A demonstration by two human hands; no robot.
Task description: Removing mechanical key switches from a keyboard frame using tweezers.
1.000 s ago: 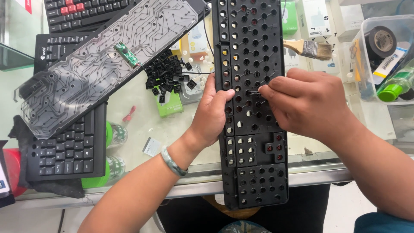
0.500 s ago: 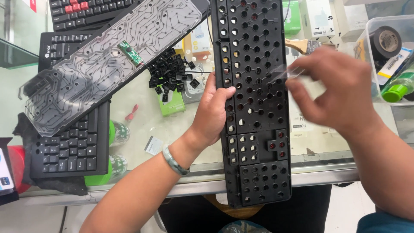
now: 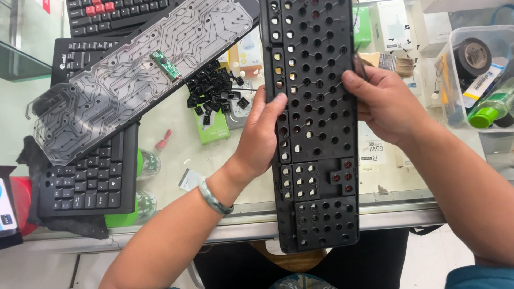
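The left hand [image 3: 262,136] sits closed on the left long edge of the black keyboard frame [image 3: 313,160], thumb curled over onto its face and fingers tucked behind, out of sight. Left of that hand lies a heap of loose black keycaps [image 3: 214,92], and further left a clear membrane circuit sheet [image 3: 134,80] rests tilted across a complete black keyboard [image 3: 88,182].

The frame stands directly between the two hands — its long axis runs away from the person, from the near edge of the glass counter [image 3: 225,227] up past the top of the view. Both hands hold it at about the same height, roughly mid-length, so neither is clearly nearer. It is a bare shell: rows of round empty holes, no caps left, with a squarer block of sockets toward the near end, a few showing red inside.

The right hand [image 3: 383,104] clasps the right long edge, thumb on the face and fingers wrapped behind. Just beyond it lies a small paintbrush [image 3: 393,61], and further right a clear plastic tub [image 3: 482,80] holding a roll of black tape.
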